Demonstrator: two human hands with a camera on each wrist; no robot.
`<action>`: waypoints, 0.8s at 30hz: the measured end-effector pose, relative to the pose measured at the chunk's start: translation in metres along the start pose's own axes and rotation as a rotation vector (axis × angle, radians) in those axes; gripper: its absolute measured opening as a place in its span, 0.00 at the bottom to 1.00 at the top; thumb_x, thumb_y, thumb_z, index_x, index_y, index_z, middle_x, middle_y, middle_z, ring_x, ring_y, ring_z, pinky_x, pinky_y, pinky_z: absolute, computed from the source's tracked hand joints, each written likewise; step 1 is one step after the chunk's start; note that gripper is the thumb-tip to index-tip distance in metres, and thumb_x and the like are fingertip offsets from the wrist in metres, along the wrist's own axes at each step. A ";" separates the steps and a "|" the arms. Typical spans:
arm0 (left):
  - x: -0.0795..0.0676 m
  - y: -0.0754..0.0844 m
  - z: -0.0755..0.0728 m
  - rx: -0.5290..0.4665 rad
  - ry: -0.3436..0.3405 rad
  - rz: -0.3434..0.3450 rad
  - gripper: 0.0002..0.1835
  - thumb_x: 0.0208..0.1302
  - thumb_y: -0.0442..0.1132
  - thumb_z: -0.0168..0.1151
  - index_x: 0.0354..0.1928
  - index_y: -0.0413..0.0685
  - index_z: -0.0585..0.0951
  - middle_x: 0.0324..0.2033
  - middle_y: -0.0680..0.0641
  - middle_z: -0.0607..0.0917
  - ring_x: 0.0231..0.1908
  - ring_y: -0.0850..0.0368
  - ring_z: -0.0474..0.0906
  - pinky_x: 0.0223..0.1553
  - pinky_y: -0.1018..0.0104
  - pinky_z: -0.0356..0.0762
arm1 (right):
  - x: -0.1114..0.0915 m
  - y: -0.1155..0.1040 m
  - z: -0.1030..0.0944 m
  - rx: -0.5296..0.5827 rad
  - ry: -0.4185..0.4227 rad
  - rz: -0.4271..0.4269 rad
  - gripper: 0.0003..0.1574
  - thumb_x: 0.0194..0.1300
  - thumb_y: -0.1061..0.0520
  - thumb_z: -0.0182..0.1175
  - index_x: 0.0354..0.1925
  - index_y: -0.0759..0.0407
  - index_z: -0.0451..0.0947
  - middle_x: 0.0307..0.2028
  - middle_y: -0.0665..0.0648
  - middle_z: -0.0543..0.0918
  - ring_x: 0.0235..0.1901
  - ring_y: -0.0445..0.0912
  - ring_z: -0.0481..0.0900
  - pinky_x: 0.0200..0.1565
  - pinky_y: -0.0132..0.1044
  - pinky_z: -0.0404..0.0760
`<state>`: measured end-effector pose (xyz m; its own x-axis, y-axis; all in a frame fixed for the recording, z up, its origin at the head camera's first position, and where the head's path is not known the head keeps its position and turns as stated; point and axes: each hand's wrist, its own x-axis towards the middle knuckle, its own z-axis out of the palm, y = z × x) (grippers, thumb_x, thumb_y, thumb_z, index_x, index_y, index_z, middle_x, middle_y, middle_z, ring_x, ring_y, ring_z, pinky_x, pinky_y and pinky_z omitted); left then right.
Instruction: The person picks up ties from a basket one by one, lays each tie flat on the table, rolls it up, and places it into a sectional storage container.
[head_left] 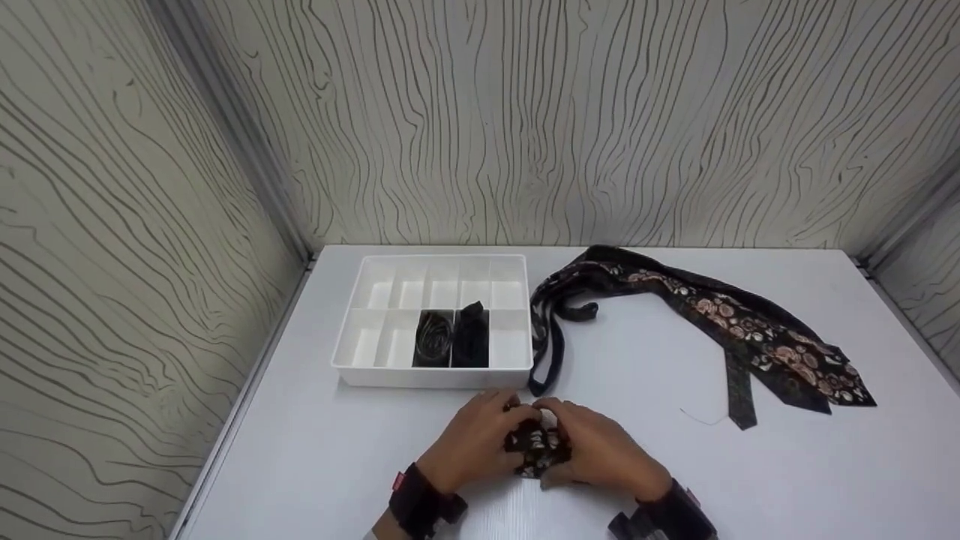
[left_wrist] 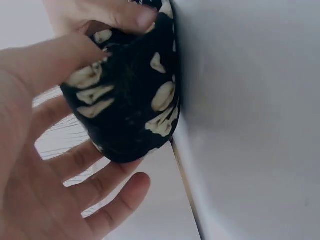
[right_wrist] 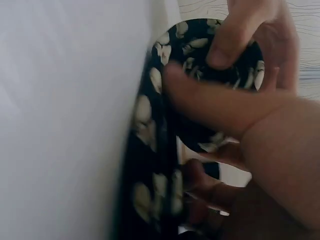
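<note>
1. Floral tie [head_left: 536, 442], 1: partly coiled, held at six o'clock on your bench [head_left: 637, 360]; a flat length trails from the coil.
2. Left hand [head_left: 484, 435], 1: thumb and fingers clamped on the coil, lower fingers spread apart.
3. Right hand [head_left: 600, 448], 1: thumb and curled fingers clamped on the coil's other side.
4. Handling, rolling by the look of it: keep your turns tight and edges level; draw the trailing length straight, lest the coil slip sideways.
5. Tray [head_left: 431, 377], 1: eleven o'clock from your hands; ten compartments, two filled.
6. Contents, 2: one patterned roll [head_left: 433, 337], one dark roll [head_left: 471, 341], side by side, front row.
7. Loose ties [head_left: 739, 322], overlapping at two o'clock: three ends fanned at right; you cannot tell the full count.
</note>
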<state>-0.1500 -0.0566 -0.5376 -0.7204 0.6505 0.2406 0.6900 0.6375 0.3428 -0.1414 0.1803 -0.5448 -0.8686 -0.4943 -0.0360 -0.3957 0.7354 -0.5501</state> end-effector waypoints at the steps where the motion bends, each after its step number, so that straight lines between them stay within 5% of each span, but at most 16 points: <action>1: -0.001 -0.001 -0.001 -0.030 -0.010 -0.014 0.28 0.57 0.46 0.81 0.60 0.63 0.84 0.50 0.54 0.82 0.54 0.59 0.79 0.59 0.62 0.81 | -0.001 0.001 -0.002 -0.022 0.003 -0.005 0.51 0.44 0.42 0.86 0.65 0.47 0.75 0.48 0.48 0.83 0.45 0.45 0.82 0.49 0.48 0.84; 5: -0.003 -0.003 -0.006 -0.165 -0.052 -0.060 0.28 0.56 0.41 0.81 0.59 0.62 0.83 0.53 0.54 0.80 0.56 0.61 0.76 0.61 0.63 0.81 | -0.002 0.007 -0.005 -0.157 0.102 -0.045 0.40 0.42 0.49 0.86 0.54 0.51 0.81 0.42 0.48 0.80 0.41 0.45 0.78 0.46 0.44 0.82; 9: -0.002 -0.002 -0.007 -0.189 -0.075 -0.048 0.27 0.55 0.39 0.80 0.57 0.62 0.84 0.52 0.56 0.81 0.55 0.62 0.76 0.60 0.64 0.80 | 0.000 0.009 -0.005 -0.200 0.199 -0.050 0.37 0.44 0.53 0.84 0.54 0.52 0.83 0.43 0.49 0.82 0.43 0.46 0.76 0.48 0.48 0.81; 15: -0.001 0.001 -0.002 -0.111 -0.060 -0.011 0.28 0.58 0.43 0.81 0.61 0.62 0.84 0.52 0.55 0.82 0.55 0.61 0.78 0.60 0.64 0.81 | 0.000 0.001 -0.002 -0.104 0.130 -0.054 0.49 0.46 0.40 0.84 0.65 0.51 0.79 0.50 0.49 0.81 0.50 0.48 0.79 0.54 0.53 0.84; 24: 0.001 0.002 -0.007 0.035 -0.007 0.017 0.27 0.53 0.50 0.83 0.55 0.62 0.84 0.44 0.57 0.83 0.47 0.61 0.79 0.55 0.64 0.80 | 0.001 0.000 0.002 0.001 0.074 -0.032 0.43 0.53 0.48 0.81 0.65 0.47 0.78 0.51 0.49 0.84 0.51 0.51 0.85 0.53 0.55 0.86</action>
<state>-0.1494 -0.0576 -0.5304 -0.7079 0.6644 0.2395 0.7045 0.6402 0.3064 -0.1420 0.1790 -0.5467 -0.8753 -0.4817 0.0429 -0.4231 0.7197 -0.5505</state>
